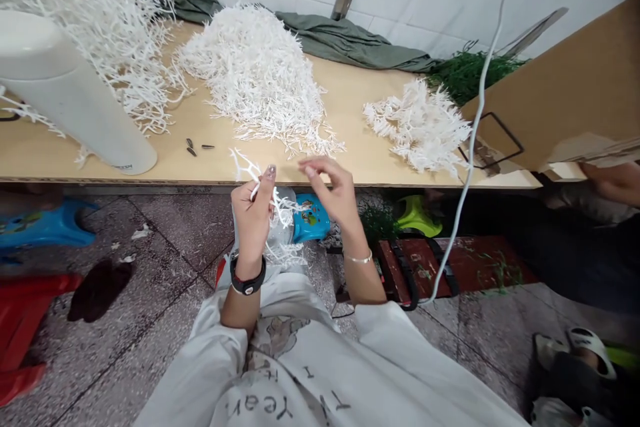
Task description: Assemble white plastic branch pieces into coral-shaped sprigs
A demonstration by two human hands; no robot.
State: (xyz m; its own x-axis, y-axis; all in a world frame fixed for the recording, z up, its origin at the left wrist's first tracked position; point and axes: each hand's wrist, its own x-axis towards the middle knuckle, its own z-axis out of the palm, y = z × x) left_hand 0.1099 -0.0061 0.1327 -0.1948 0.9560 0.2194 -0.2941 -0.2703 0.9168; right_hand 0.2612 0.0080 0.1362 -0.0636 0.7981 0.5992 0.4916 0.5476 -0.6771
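My left hand (254, 213) is closed around a white branched plastic sprig (244, 163), its thin forked ends sticking out above and below the fingers. To its right, just off the table's front edge, my right hand (334, 190) has thumb and forefinger curled close together at the tips. Anything between those tips is too small to make out. Beyond both hands, a large heap of short white sprigs (265, 73) lies on the table (345, 100). A smaller white pile (417, 123) sits farther right.
A white bottle (70, 93) stands at left before a tall heap of white branches (100, 20). Dark seeds (191, 147) lie nearby. A white cable (475, 127) hangs at right by a cardboard box (565, 80). A blue stool (311, 217) is below. Another person's arm (615, 183) shows at right.
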